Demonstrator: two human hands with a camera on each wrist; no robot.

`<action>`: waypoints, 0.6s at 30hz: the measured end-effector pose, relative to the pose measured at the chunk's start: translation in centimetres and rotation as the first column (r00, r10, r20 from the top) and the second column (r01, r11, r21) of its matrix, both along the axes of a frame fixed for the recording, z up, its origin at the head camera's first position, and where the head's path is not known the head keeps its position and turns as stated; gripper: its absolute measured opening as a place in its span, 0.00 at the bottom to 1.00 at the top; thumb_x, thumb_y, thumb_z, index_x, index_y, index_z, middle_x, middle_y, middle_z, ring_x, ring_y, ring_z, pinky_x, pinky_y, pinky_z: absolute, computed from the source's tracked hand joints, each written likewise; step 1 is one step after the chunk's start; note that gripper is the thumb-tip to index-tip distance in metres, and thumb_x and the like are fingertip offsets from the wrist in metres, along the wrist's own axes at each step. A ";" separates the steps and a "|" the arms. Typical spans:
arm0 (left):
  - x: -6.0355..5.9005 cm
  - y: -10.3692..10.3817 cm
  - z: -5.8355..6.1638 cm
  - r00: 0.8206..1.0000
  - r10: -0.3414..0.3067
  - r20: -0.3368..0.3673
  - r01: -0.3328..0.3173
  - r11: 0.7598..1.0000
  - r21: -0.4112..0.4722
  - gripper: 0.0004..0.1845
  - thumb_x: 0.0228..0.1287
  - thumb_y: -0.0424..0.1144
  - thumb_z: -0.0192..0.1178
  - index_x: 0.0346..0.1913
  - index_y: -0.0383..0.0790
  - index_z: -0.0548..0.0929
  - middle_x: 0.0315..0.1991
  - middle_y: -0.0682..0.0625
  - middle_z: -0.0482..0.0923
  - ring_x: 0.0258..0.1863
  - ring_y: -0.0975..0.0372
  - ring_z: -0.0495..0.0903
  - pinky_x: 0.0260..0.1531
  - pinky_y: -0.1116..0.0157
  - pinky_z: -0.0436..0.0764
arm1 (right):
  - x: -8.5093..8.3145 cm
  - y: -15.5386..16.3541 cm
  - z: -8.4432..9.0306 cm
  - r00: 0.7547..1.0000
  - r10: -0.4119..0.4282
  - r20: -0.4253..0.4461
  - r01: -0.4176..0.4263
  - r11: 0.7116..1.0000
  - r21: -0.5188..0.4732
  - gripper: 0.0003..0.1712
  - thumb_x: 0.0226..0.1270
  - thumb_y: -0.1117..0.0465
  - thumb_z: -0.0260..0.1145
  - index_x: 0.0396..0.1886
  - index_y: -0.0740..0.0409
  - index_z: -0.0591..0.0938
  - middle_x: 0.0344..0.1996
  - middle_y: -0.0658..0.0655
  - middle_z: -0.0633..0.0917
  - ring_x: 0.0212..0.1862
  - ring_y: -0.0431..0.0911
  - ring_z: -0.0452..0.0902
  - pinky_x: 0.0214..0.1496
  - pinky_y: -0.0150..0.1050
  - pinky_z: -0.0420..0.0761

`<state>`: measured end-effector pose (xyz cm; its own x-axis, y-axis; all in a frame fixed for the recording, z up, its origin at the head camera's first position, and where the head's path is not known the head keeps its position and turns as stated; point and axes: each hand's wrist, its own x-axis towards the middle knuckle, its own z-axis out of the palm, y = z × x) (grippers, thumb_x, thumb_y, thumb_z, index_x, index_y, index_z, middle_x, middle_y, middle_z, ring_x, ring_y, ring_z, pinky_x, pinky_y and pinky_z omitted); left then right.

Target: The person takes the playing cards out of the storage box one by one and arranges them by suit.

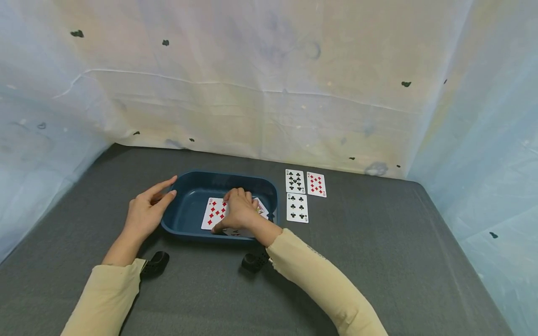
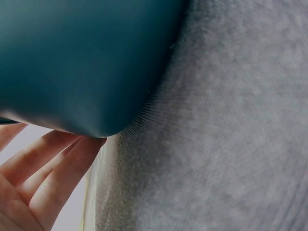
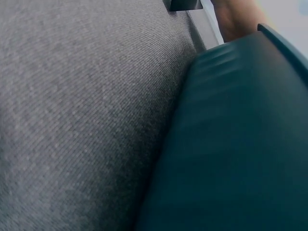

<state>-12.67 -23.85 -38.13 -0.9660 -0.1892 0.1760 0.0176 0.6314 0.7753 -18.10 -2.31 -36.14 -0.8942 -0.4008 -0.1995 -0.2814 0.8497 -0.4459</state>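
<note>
**Inspector:** Grey felt covers the table (image 1: 378,261), and pale crinkled sheeting (image 1: 252,93) hangs behind and to both sides. A dark blue tray (image 1: 185,179) sits near the middle of the felt.

**Clerk:** And the hands?

**Inspector:** They are apart. The left hand (image 1: 145,212) rests with straight fingers against the tray's outer left wall; the left wrist view shows the fingers (image 2: 53,168) at the tray's rounded corner (image 2: 96,96), gripping nothing. The right hand (image 1: 238,210) reaches inside the tray, fingers bent down onto the cards (image 1: 215,212) lying on its floor. I judge it is pinching or pressing them, though the contact itself is hidden.

**Clerk:** How will those cards handle?

**Inspector:** Light, thin, flexible and slick, in my judgement. Lying flat on smooth plastic they resist lifting; best to slide one towards the wall or lift an edge with a fingertip, then pinch it between thumb and finger. A hard grip would crease them.

**Clerk:** The count?

**Inspector:** One tray. Three cards face up on the felt just right of the tray: two clubs (image 1: 295,181) (image 1: 297,207) and one diamonds (image 1: 316,184). In the tray, one diamonds card shows plainly and at least one more lies under the hand; the exact number I cannot tell. Two black wrist cameras (image 1: 154,263) (image 1: 254,261).
</note>
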 end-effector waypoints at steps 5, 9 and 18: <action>0.0 0.0 0.0 1.000 -0.002 0.006 0.002 1.000 0.006 0.25 0.74 0.53 0.47 0.70 0.54 0.67 0.55 0.31 0.78 0.50 0.42 0.77 0.37 0.53 0.75 | 0.0 0.0 0.0 1.000 0.006 -0.004 -0.006 1.000 0.019 0.51 0.36 0.43 0.83 0.62 0.51 0.71 0.57 0.54 0.69 0.55 0.49 0.60 0.53 0.45 0.59; 0.0 -0.1 -0.1 1.000 -0.003 0.002 0.003 1.000 0.000 0.25 0.74 0.52 0.48 0.70 0.54 0.68 0.54 0.31 0.78 0.48 0.44 0.78 0.33 0.59 0.73 | 0.1 0.0 -0.1 1.000 0.006 -0.008 -0.006 1.000 0.027 0.50 0.36 0.43 0.83 0.62 0.49 0.73 0.58 0.55 0.69 0.56 0.49 0.59 0.56 0.46 0.58; -0.1 0.0 -0.2 1.000 0.008 0.005 -0.008 1.000 -0.005 0.25 0.73 0.53 0.48 0.70 0.54 0.68 0.54 0.32 0.78 0.48 0.44 0.78 0.34 0.58 0.73 | 0.0 0.1 0.0 0.999 0.041 0.006 -0.041 0.999 0.005 0.39 0.38 0.45 0.83 0.51 0.48 0.77 0.53 0.54 0.70 0.54 0.49 0.60 0.50 0.45 0.57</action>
